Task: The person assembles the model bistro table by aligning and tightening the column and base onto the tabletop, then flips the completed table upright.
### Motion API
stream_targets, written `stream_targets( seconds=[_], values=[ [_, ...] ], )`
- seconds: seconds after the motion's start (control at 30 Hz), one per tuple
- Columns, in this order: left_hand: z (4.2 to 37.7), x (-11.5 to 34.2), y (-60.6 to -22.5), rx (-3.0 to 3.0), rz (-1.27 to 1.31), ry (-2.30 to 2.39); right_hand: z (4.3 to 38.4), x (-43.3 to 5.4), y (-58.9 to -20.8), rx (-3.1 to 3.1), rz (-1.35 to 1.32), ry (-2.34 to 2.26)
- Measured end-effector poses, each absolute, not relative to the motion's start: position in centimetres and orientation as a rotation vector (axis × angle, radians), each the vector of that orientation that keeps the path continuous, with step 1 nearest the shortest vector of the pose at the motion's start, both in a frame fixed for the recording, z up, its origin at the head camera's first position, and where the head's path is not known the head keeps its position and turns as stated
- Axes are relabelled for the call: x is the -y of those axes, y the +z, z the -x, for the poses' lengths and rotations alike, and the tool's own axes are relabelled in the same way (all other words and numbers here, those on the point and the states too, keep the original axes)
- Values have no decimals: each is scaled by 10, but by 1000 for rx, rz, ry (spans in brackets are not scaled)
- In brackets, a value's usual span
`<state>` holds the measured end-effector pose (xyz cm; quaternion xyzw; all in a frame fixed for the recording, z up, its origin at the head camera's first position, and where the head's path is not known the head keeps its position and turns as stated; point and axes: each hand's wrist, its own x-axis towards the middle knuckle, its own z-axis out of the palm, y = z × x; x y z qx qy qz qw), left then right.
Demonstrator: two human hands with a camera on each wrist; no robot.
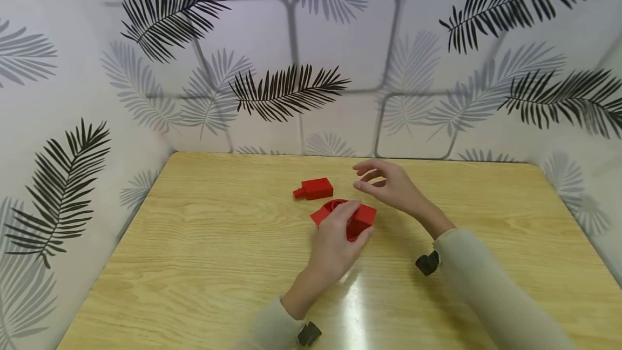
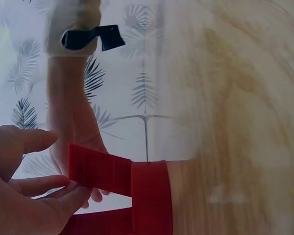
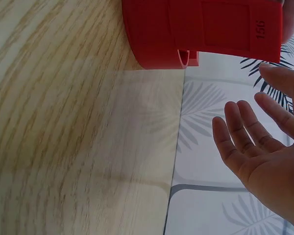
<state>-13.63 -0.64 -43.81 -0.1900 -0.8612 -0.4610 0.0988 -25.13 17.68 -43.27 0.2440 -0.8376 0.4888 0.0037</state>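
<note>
My left hand (image 1: pixel 332 244) reaches over a red plastic piece (image 1: pixel 363 217) with a round, ring-like base and block-shaped arms. Its curled fingers and thumb stand around one block-shaped arm. In the left wrist view the fingertips (image 2: pixel 78 191) touch the end of that arm, and the ring (image 2: pixel 152 196) sits on the wood. Raised figures reading 156 mark the arm's face in the right wrist view. Beyond and to the right, my right hand (image 1: pixel 389 185) is lifted, holding nothing, its fingers apart and gently bent. Part of the red piece is hidden behind my left hand.
A second red piece, a small block (image 1: pixel 317 188) with a narrow stub on its left end, lies just behind the round piece on the wooden table (image 1: pixel 204 242). A leaf-patterned wall covering (image 1: pixel 335 123) rises along the table's back and sides.
</note>
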Motion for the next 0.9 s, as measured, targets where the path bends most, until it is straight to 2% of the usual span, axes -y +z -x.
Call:
stream_targets(
  seconds=[0.37, 0.9],
  values=[
    [140, -4, -451, 2580, 552, -1075, 271, -162, -453, 2712, -908, 1531],
    [137, 8, -454, 2531, 622, -1191, 286, -136, -471, 2776, -1022, 1499]
  ],
)
